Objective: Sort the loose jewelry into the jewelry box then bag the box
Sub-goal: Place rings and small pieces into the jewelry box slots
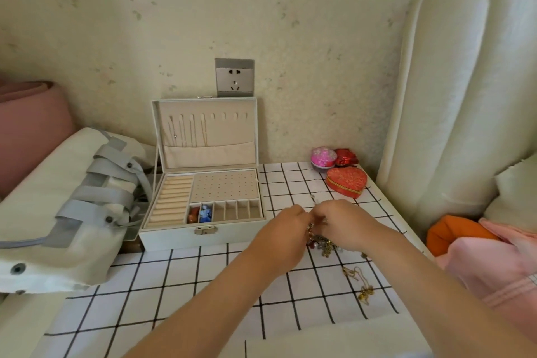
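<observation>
A pale jewelry box [174, 237] stands open on the checked table, lid upright with several thin chains hanging inside. Two of its small front compartments hold a red piece [193, 217] and a blue piece [205, 213]. To the right of the box my left hand [286, 229] and my right hand [341, 222] meet over a tangled pile of jewelry [324, 244]. Both hands pinch a piece from the pile; the fingertips are partly hidden. A gold chain [360, 285] lies loose on the cloth nearer to me.
A white bag with grey straps [87, 197] lies left of the box. A heart-shaped orange case [345, 182], a pink round case [323, 156] and a red case [346, 157] sit at the back right. Pink and orange fabric [479, 256] lies past the table's right edge.
</observation>
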`<state>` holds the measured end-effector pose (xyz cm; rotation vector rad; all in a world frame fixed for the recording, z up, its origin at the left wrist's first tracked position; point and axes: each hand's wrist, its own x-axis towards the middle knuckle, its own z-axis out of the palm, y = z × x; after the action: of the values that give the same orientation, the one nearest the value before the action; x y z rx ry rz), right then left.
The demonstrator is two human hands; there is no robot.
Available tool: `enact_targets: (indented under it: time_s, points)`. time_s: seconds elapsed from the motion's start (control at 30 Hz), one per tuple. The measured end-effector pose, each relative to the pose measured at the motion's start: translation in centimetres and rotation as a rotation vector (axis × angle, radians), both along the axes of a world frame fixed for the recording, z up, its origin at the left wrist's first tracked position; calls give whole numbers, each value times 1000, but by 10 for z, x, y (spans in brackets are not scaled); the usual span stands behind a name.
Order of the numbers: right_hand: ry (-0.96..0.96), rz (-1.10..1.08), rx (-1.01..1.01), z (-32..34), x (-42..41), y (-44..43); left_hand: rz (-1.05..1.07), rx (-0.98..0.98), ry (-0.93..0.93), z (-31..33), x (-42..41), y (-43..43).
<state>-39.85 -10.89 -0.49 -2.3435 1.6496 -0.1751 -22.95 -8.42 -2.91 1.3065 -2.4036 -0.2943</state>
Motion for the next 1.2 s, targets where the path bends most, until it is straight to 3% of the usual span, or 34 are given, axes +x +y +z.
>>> enact_targets:
  time_s: [0.2, 0.37, 0.63, 0.83, 0.9, 1.07, 1.2]
  points:
    - [-42, 23, 29, -4, -1, 2, 46, 27, -26, -20, 7, -1]
    - [-146, -16, 29, -5, 0, 1, 78, 91, 103, -12, 4, 4]
    - [-631, -129, 132, 4, 9, 0, 110, 30, 306, 25, 10, 4]
    - [-857, -132, 191, 11, 26, -5, 183, -54, 273, 40, 33, -8]
    - [-736, -118, 136, 5, 32, -10, 222, -84, 261, 39, 44, -11]
    - [-192, -78, -81, -12, 34, -15, 268, -110, 301, 34, 71, -13]
    - [-30, -32, -118, -17, 41, -22, 265, -92, 283, 35, 77, -15]
